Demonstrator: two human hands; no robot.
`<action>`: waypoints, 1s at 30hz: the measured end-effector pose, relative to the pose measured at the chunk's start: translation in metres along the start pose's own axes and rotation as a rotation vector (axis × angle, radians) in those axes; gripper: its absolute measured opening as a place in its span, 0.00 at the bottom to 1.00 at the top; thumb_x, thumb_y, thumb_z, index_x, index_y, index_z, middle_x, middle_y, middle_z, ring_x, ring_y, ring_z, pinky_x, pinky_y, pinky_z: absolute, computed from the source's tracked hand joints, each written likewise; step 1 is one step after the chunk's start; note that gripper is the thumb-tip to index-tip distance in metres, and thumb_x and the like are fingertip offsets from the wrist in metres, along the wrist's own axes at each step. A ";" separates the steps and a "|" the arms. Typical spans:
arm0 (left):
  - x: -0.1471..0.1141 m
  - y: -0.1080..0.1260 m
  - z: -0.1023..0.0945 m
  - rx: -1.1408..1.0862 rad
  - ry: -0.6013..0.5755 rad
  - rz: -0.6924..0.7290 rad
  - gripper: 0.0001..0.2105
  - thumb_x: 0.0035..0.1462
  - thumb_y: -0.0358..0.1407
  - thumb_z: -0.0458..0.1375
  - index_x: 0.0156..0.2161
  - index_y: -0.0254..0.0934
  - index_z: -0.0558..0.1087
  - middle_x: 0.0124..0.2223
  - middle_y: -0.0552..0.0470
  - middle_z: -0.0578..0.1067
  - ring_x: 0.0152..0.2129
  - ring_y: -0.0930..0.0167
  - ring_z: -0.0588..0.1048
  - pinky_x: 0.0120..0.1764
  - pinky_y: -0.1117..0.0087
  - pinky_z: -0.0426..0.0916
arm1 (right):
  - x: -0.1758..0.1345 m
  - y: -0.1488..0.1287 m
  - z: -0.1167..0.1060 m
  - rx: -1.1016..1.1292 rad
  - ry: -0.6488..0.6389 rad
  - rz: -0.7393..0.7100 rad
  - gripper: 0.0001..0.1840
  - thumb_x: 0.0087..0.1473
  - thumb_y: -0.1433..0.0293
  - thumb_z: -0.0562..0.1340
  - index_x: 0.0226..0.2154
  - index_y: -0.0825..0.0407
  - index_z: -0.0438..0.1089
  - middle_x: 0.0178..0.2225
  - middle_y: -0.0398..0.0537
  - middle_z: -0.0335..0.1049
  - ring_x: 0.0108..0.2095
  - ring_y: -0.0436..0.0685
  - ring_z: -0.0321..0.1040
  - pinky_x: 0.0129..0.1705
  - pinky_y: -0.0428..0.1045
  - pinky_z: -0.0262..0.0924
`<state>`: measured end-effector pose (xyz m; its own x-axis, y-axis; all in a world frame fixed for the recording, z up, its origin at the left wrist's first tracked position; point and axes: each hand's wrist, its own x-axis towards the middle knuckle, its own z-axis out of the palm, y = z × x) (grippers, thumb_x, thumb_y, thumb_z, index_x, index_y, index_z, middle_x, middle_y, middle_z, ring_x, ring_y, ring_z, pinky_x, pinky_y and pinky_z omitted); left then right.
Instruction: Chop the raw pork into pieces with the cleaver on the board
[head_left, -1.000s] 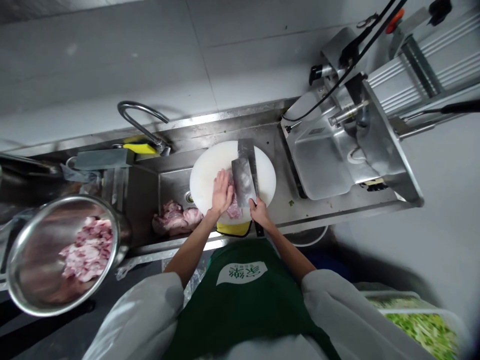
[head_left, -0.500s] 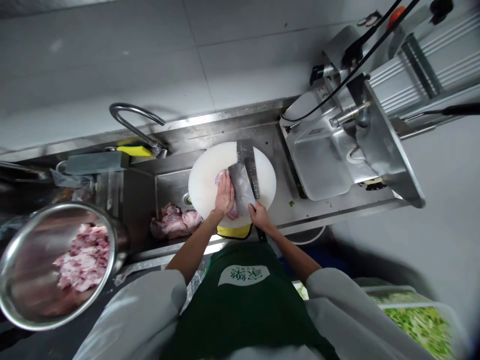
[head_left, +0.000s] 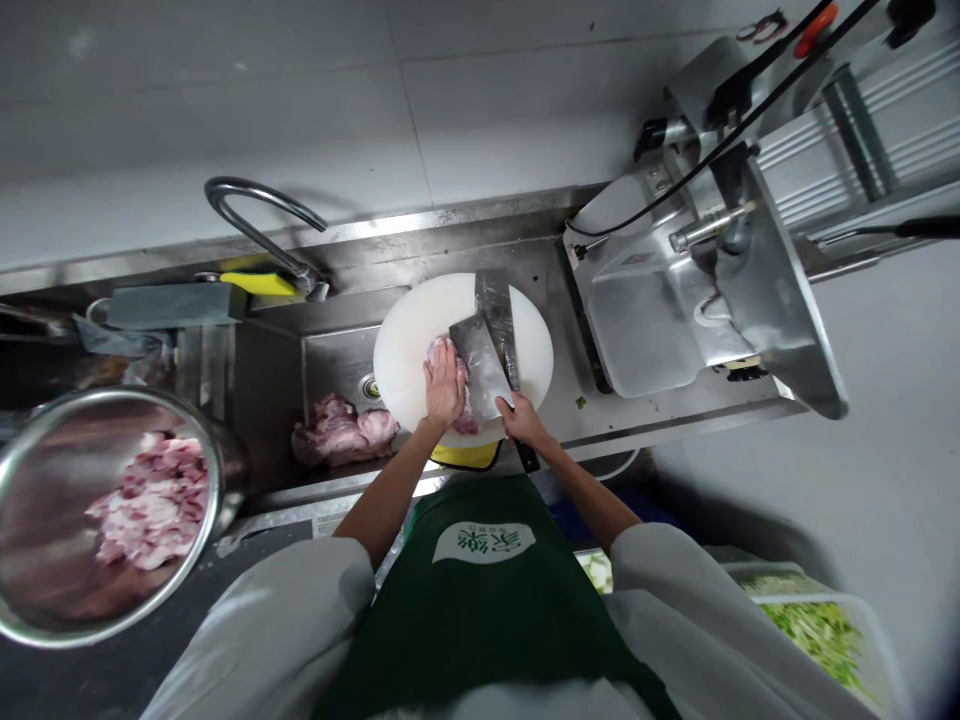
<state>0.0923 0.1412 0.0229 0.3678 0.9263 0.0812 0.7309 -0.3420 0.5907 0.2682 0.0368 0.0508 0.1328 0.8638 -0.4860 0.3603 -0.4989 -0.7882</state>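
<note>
Head camera looks forward and down over the board [head_left: 405, 345]

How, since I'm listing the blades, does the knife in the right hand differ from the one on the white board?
The held knife is in the right hand; the other knife lies on the white board. The held knife's blade looks paler, the other knife's darker. The other knife's black handle shows past the board's edge; the held knife's is mostly hidden by the hand. Both blades are broad.
</note>
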 end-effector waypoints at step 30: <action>0.014 -0.009 -0.012 -0.074 0.025 0.030 0.24 0.69 0.42 0.46 0.66 0.37 0.64 0.68 0.38 0.64 0.69 0.55 0.56 0.68 0.43 0.49 | 0.053 -0.087 -0.003 -0.524 0.016 -0.053 0.17 0.71 0.63 0.53 0.48 0.56 0.73 0.39 0.56 0.79 0.43 0.60 0.76 0.42 0.46 0.63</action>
<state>0.0837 0.1596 0.0286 0.3733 0.9200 0.1192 0.6748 -0.3574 0.6457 0.2464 0.1260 0.0953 0.1146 0.8900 -0.4414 0.7797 -0.3559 -0.5152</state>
